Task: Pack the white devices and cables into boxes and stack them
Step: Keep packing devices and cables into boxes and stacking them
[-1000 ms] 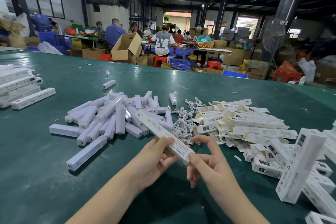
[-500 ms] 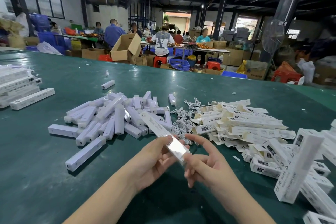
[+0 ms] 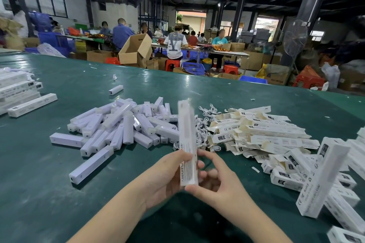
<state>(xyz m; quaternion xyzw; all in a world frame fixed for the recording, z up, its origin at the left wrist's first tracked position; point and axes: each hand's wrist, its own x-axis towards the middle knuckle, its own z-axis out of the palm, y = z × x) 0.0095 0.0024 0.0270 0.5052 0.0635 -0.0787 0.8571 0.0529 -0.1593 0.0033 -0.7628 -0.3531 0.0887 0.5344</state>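
Note:
A long white box (image 3: pixel 187 140) stands almost upright in front of me. My left hand (image 3: pixel 166 177) grips its lower part from the left. My right hand (image 3: pixel 216 181) pinches its bottom end, thumb under it and fingers curled behind. A pile of white devices (image 3: pixel 122 126) lies on the green table (image 3: pixel 39 193) at centre left. White cables (image 3: pixel 203 126) lie behind the box. Flat unfolded boxes (image 3: pixel 262 130) are heaped to the right.
Packed boxes are stacked at the far left (image 3: pixel 17 92) and piled at the right edge (image 3: pixel 325 175), one leaning upright. One short device (image 3: pixel 116 89) lies alone further back. Behind the table, people work at other benches among cardboard cartons (image 3: pixel 136 49) and blue crates.
The box has swung from slanting away to the upper left to nearly upright. Both hands have kept hold of its near end.

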